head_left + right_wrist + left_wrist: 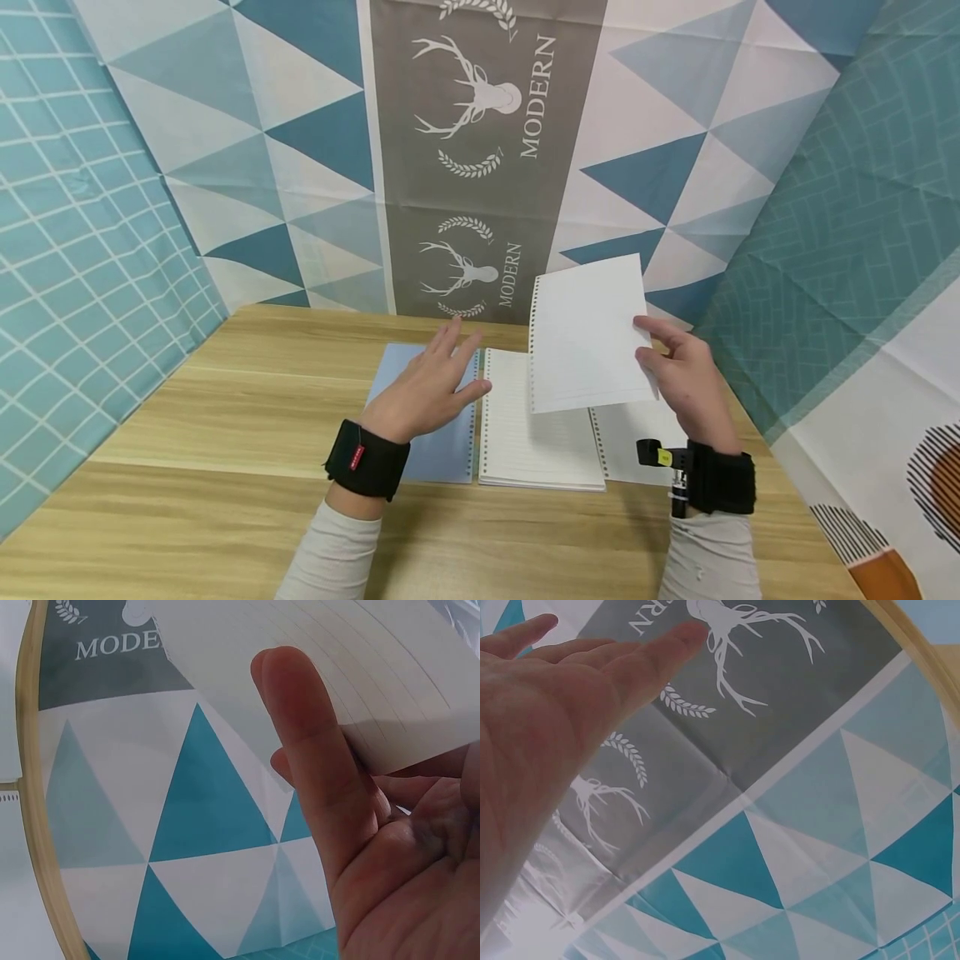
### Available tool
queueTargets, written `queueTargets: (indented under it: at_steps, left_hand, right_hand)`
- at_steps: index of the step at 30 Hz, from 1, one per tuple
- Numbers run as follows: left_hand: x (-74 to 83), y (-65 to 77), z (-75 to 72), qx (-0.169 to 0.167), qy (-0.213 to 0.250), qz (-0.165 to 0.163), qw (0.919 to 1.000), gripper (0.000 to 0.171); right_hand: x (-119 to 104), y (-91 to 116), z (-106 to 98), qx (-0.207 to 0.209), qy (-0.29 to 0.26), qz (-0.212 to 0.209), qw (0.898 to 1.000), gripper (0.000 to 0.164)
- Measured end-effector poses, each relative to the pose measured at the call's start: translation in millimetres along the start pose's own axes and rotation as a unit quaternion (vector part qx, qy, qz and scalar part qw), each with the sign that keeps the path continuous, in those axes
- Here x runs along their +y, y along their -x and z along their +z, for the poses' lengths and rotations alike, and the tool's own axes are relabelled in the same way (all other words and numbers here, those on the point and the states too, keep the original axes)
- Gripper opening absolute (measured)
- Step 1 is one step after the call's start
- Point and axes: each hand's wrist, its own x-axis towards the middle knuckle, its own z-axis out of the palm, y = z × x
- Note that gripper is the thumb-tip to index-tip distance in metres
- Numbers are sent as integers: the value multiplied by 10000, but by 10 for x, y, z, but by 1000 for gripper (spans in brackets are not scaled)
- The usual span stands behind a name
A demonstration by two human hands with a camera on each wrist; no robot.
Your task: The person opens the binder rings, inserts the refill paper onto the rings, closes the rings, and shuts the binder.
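Note:
My right hand point(686, 383) pinches the right edge of a white punched loose-leaf sheet point(588, 333) between thumb and fingers. The sheet is raised and tilted, its row of holes on the left. In the right wrist view, faint ruled lines show on the sheet point(360, 667) beside the fingers. Below it on the table lies a stack of lined loose-leaf paper point(536, 442), partly covered from sight. My left hand point(427, 387), fingers spread and holding nothing, hovers over a blue punched cover point(438, 450). The left wrist view shows that hand point(577, 705) with fingers extended.
Another white punched sheet point(637, 442) lies to the right of the stack, partly hidden by the raised sheet and right hand. A wooden table point(225, 433) carries everything. Patterned cloth point(315, 150) hangs behind the table, with more cloth at both sides.

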Motion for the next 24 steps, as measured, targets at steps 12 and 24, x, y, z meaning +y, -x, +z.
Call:
queueTargets:
  at_steps: [12, 24]
  left_hand:
    - [9, 2, -20, 8, 3, 11, 10000, 73]
    - [9, 2, -8, -77, 45, -1, 10000, 74]
  right_hand:
    - [-90, 8, 100, -208, -19, -225, 9995, 48]
    - [-144, 5, 165, -405, 198, -249, 9987, 48]
